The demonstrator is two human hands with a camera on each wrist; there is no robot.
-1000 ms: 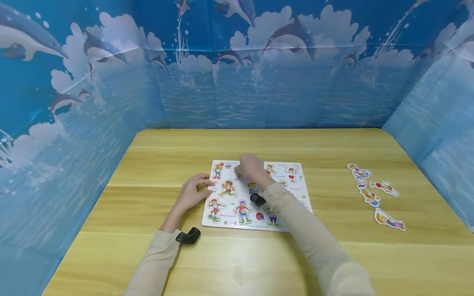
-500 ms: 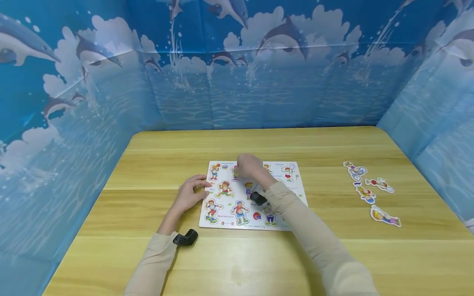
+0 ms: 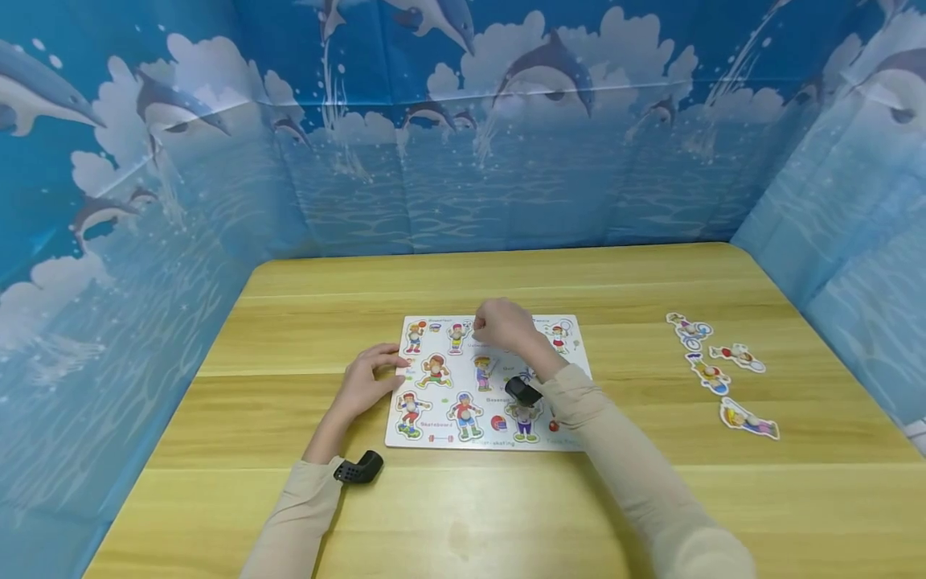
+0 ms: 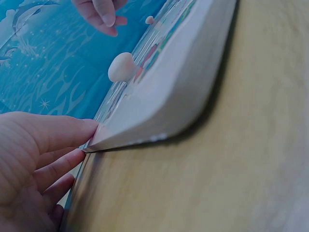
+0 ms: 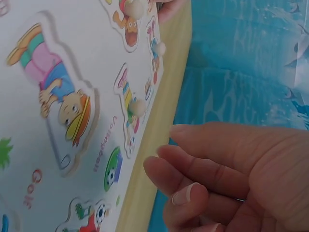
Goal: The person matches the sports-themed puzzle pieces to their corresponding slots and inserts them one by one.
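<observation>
A white puzzle board [image 3: 457,379] with cartoon sport figures lies flat mid-table. My left hand [image 3: 365,379] rests on the table, and its straight fingertips [image 4: 72,135] touch the board's left edge [image 4: 183,82]. My right hand [image 3: 502,324] hovers over the board's far edge with loosely curled fingers [image 5: 193,169] and holds nothing. Just left of it, a figure piece [image 3: 456,338] sits seated in the board. The right wrist view shows a capped child piece [image 5: 55,96] and small round knobs [image 5: 137,107] on other pieces.
Several loose figure pieces [image 3: 709,375] lie in a column on the wooden table [image 3: 506,498] to the right of the board. Blue dolphin-print walls [image 3: 463,161] close in the back and both sides. Black cameras [image 3: 358,468] sit on both wrists.
My right hand has moved right off the top-row figure piece, which now shows seated in the board. The left hand stays at the board's left edge. The view shifted slightly.
</observation>
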